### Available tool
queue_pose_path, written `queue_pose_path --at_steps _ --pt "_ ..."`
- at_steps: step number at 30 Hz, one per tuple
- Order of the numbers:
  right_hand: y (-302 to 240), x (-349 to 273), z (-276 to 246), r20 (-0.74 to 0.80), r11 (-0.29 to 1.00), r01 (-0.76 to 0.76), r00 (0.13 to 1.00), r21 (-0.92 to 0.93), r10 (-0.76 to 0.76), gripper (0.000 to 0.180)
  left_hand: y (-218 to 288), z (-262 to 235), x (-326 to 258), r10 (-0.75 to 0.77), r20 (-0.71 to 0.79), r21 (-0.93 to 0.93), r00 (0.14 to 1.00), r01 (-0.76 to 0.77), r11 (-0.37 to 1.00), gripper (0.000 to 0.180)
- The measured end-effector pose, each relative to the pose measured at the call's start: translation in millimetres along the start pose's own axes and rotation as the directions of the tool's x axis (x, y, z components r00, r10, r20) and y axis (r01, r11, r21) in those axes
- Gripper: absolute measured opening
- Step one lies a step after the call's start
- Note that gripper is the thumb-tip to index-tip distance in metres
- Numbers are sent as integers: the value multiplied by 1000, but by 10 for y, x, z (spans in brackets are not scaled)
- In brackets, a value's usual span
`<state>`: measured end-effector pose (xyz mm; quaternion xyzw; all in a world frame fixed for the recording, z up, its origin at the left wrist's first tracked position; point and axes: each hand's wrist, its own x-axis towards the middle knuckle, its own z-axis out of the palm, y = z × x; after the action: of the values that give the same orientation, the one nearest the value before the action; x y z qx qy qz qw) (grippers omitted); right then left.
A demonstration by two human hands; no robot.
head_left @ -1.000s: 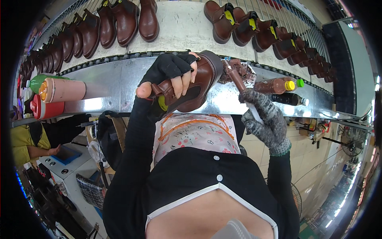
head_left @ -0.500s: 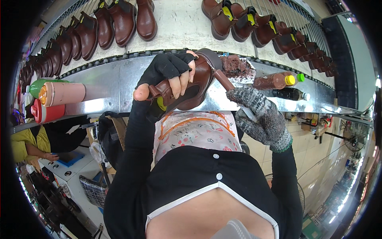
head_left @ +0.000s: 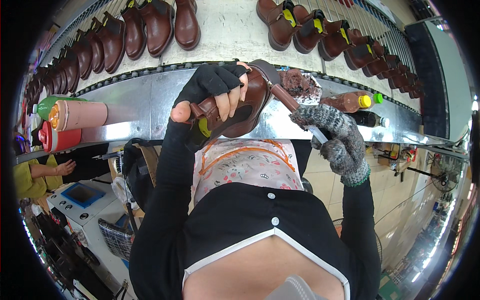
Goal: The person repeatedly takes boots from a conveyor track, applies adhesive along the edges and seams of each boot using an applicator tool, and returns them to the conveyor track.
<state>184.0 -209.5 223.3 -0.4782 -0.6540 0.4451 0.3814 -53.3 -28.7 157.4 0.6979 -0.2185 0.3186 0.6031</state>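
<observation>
My left hand (head_left: pixel 212 87), in a black fingerless glove, is closed around a brown leather ankle boot (head_left: pixel 257 107) held tilted on its side above the metal ledge. Yellow lining shows at the boot's opening, by my left thumb. In a grey knitted glove, my right hand (head_left: pixel 332 135) grips a slim tool (head_left: pixel 285 97) with a brown, stick-like front end and a white rear end (head_left: pixel 318 134). The tool's brown tip meets the boot near the edge of its sole. Whether it is a brush I cannot tell.
Rows of brown boots (head_left: pixel 155 30) line the conveyor (head_left: pixel 225 30) beyond the ledge. A dark brown lump (head_left: pixel 300 84) on foil and several bottles (head_left: pixel 345 101) lie to the right. Pink (head_left: pixel 82 115) and red (head_left: pixel 62 137) containers lie left. A person's hand (head_left: pixel 65 168) shows at far left.
My right hand has shifted slightly right with the tool, and more of its white end shows. The boot has barely moved. The other person's hand has lifted off the blue-framed panel.
</observation>
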Motion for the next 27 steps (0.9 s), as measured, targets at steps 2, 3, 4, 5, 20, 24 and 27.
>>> queue_pose_path --at_steps 2,3,4,5,20,24,27 --pt "23 21 0 9 1000 -12 1000 5 12 47 -33 -65 -27 20 22 -11 1000 -20 1000 85" --pt "42 23 9 12 1000 -12 1000 5 12 47 -49 -96 -47 41 46 -26 998 -40 999 85" --pt "71 23 27 -1 1000 -13 1000 -12 13 46 -44 -106 -70 40 44 -23 998 -39 999 85" --pt "104 23 49 -14 999 -13 1000 -30 13 45 -33 -114 -97 39 -6 -44 999 -39 998 85" --pt "942 369 731 -115 983 96 990 159 -79 64 -189 -713 -820 7 -284 -246 959 -80 966 94" --pt "993 470 735 -18 993 -21 1000 119 23 87 -251 -1039 -1006 -14 -229 -199 973 -33 979 97" --pt "1122 494 833 -17 979 -43 999 197 47 90 -196 -1129 -984 26 -147 -272 989 -66 960 95"
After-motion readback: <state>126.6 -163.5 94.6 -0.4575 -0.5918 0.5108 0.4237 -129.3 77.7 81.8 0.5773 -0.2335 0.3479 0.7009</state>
